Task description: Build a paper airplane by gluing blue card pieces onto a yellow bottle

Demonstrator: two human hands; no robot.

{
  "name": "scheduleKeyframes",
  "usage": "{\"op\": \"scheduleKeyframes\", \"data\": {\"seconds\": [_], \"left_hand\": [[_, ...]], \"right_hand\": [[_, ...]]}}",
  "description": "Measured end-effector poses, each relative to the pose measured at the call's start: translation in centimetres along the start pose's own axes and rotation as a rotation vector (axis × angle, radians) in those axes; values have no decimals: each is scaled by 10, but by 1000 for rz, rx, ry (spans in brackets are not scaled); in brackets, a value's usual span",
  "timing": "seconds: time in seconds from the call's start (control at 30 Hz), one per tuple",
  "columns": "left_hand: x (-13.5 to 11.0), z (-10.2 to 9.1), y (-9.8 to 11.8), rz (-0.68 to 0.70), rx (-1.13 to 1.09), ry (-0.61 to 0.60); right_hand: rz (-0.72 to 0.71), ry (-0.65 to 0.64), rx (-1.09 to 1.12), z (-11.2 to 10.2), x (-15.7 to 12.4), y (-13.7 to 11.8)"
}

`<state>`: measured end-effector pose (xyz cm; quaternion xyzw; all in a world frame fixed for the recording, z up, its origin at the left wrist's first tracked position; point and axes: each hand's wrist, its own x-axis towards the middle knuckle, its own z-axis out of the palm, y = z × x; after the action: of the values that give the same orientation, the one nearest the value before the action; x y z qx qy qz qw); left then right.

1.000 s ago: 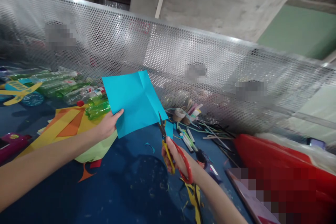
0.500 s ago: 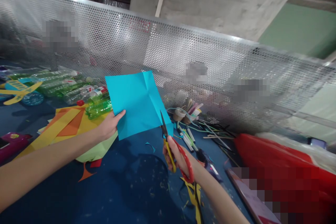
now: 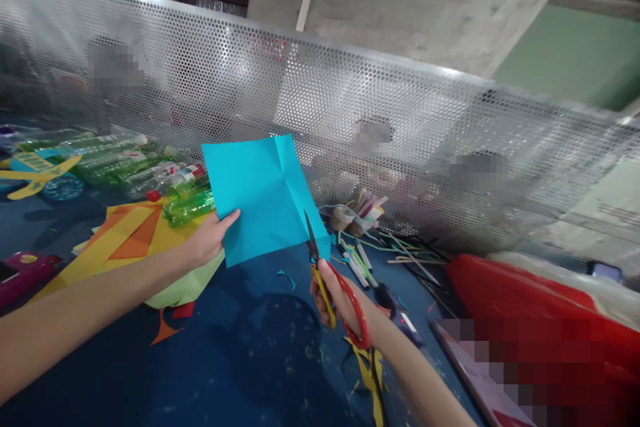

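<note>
My left hand (image 3: 210, 241) pinches the lower left edge of a creased cyan paper sheet (image 3: 260, 195) and holds it up above the blue table (image 3: 240, 360). My right hand (image 3: 337, 297) grips scissors (image 3: 330, 283) with one red and one yellow handle. Their dark blades point up into the sheet's lower right edge. A small cyan scrap (image 3: 285, 277) lies on the table below the sheet.
Yellow and orange paper sheets (image 3: 125, 240) and green plastic bottles (image 3: 145, 177) lie at the left. Tape rolls, pens and sticks (image 3: 365, 227) crowd behind the scissors. A perforated metal screen (image 3: 350, 107) walls off the back, with people behind it. A red object (image 3: 525, 307) sits at right.
The paper sheet and scissors have shifted slightly right, and the blades have moved a little further into the sheet's edge. Both hands keep their grip.
</note>
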<state>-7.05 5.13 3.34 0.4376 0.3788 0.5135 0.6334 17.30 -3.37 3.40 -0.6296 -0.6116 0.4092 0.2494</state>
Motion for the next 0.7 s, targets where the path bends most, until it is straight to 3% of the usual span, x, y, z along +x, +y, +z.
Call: {"op": "scheduleKeyframes", "data": {"seconds": [0.3,0.7], "left_hand": [[-1,2,1,-8,7,30],[7,-8,-4,14,-6,-43]], "right_hand": [[-15,-4,11,-1,0,2],[-26,36,15,1,6,11]]}}
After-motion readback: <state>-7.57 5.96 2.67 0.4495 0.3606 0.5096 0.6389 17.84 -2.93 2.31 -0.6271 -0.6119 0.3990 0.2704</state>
